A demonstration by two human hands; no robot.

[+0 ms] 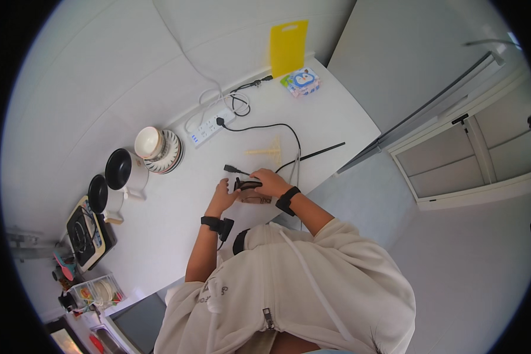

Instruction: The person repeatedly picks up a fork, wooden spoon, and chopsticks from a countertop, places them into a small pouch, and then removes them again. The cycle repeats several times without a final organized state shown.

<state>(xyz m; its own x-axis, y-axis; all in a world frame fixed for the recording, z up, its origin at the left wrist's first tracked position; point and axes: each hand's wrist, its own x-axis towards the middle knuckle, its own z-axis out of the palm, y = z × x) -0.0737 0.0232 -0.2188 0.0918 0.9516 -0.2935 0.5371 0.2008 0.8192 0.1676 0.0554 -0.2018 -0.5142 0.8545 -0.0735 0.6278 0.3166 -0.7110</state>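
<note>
Near the front edge of the white counter [194,194], a small container [253,198] with a dark rim and a see-through, brownish body bearing writing stands before me. My right hand [271,182] grips its dark rim from the right. On its left side is my left hand [223,197], fingers spread and thumb at the rim; whether it grips cannot be made out. Just beyond lies a black cable connector [232,169], its cord running behind my right hand. A cream plastic stand [267,151] lies farther back. Black straps circle both wrists.
A white power strip [210,128] with a black plug lies by the wall. Stacked bowls and plates [166,152], two pots [118,169] and an induction cooker [86,232] line the left. A black rod [323,151], wipes [302,82] and a yellow cutting board [288,48] are right.
</note>
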